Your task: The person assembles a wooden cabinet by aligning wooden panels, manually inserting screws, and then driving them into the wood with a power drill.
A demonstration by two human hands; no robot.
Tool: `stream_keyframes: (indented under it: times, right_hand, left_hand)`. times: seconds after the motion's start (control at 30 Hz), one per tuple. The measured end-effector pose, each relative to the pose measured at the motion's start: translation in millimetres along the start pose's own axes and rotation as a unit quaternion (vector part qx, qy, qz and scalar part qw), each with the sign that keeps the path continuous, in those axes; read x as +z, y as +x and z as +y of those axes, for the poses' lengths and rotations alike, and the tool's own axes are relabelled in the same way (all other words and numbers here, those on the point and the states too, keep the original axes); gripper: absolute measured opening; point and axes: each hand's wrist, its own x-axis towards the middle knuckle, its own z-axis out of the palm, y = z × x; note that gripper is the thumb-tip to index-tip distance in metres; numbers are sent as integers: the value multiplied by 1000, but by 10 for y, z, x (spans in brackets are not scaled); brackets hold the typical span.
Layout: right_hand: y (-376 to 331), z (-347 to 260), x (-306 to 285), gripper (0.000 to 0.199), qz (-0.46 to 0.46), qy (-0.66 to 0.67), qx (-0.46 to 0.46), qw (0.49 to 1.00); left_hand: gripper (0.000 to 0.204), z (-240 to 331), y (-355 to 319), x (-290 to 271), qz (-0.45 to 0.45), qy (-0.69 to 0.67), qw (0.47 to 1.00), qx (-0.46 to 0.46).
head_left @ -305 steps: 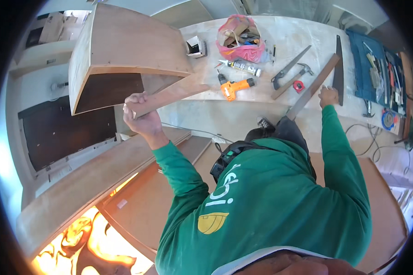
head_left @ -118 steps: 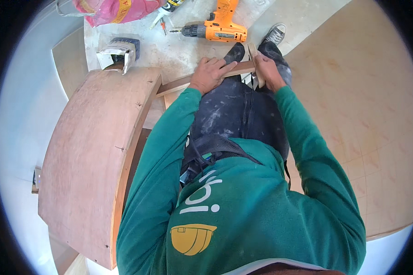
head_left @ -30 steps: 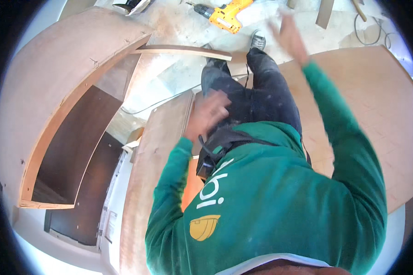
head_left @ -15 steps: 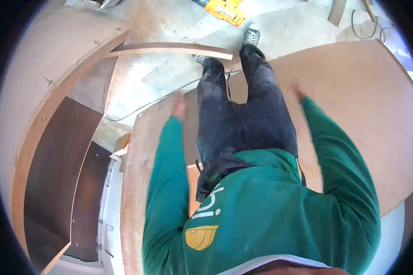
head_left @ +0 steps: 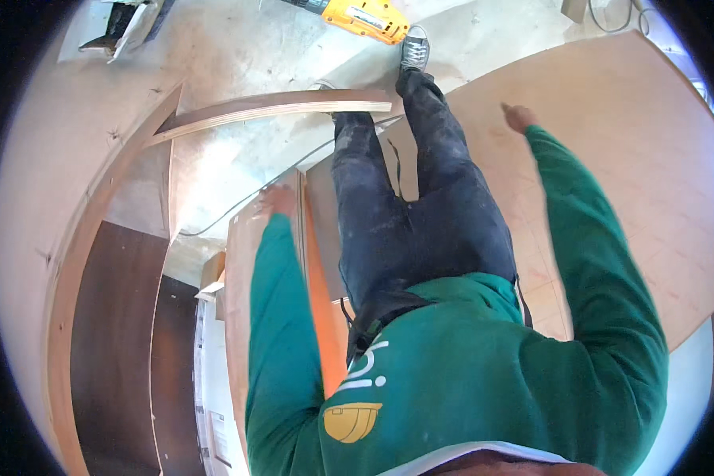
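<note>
My left hand (head_left: 276, 200) lies at the far end of a brown wooden panel (head_left: 244, 262) on my left side. Its fingers look slightly apart, and I see nothing held in them. Out to the right, my right hand (head_left: 519, 117) is over a large, broad brown sheet (head_left: 587, 198), one finger stretched out and nothing visible in it. Whether it touches the sheet I cannot tell. Between the left panel and my legs is a gap with an orange strip (head_left: 323, 317).
A yellow and black power tool (head_left: 365, 17) lies on the floor by my shoe. A wooden frame with a crosspiece (head_left: 270, 107) and dark panels (head_left: 119, 333) stands at the left. A cable (head_left: 230, 210) crosses the floor; another cable (head_left: 611, 24) lies far right.
My right hand has moved farther away and my left hand slightly left and nearer. A gap with orange inside has widened beside the left panel. The whole view has shifted.
</note>
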Motion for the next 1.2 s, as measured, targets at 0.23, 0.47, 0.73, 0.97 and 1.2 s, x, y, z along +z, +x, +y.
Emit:
stream_keyframes:
  times: [0.23,0.47,0.73,0.97,1.2]
  right_hand:
    - [-261,-1573,208,61,15,63,-5,998]
    - [-328,-3077,-35,67,-13,150,-378,913]
    - [1507,-1222,79,66,-138,0,22,990]
    - [1716,-628,-109,86,12,20,116,993]
    - [956,-3130,-39,66,-115,305,-380,866]
  left_hand:
    - [59,1468,-151,-291,-119,-715,689,20]
    - [54,2107,113,-445,126,-713,687,69]
    - [59,1389,833,342,55,16,993,103]
    - [77,1082,1057,-43,46,-316,947,28]
    - [78,2723,831,-472,16,-606,751,262]
